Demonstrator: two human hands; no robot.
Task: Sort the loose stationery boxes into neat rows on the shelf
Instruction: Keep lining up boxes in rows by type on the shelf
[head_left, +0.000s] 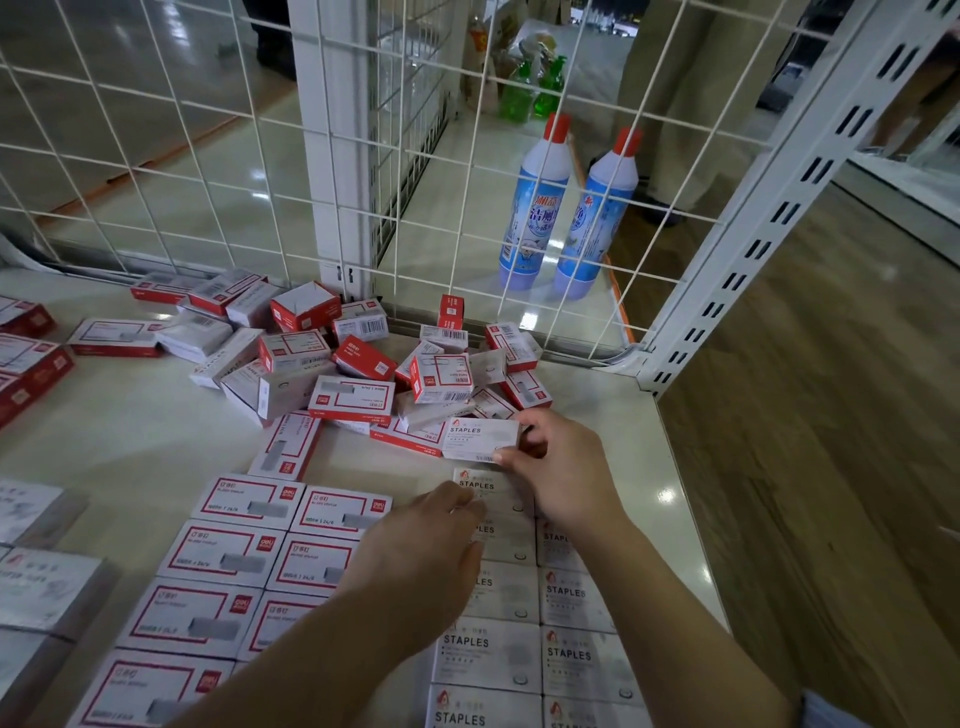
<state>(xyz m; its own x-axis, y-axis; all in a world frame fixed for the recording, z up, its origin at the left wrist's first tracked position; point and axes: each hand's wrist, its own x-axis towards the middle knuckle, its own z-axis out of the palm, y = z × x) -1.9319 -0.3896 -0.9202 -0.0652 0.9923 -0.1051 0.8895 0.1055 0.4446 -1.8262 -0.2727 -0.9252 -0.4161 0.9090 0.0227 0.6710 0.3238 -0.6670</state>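
right hand (558, 467) pinches a small white cardboard box printed "staples" (480, 439), thumb on its near edge, fingers curled round its right end. the box sits just past the far end of the white staples rows (524, 618), near the shelf's right edge, tilted a bit; cannot tell if it rests on the glossy cream shelf surface (670, 441) or is lifted.

left hand (421, 566) lies palm down over the seam between the white rows and the red-bordered rows, fingers together and loosely bent, tips touching the farthest laid white box (493, 491). not gripping anything i can see.

two columns of red-and-white rectangular staple boxes (249, 566) run flat along the near-middle of the shelf, just left of the white rows, edges touching.

loose heap of mixed red-and-white boxes (337, 358) piled at the far edge against the white wire grid back panel (208, 156), some on end, some overlapping.

behind the grid, on the floor: two blue-and-white bottles with red caps (566, 208), upright, side by side. white slotted metal upright (769, 228) at the far right corner.
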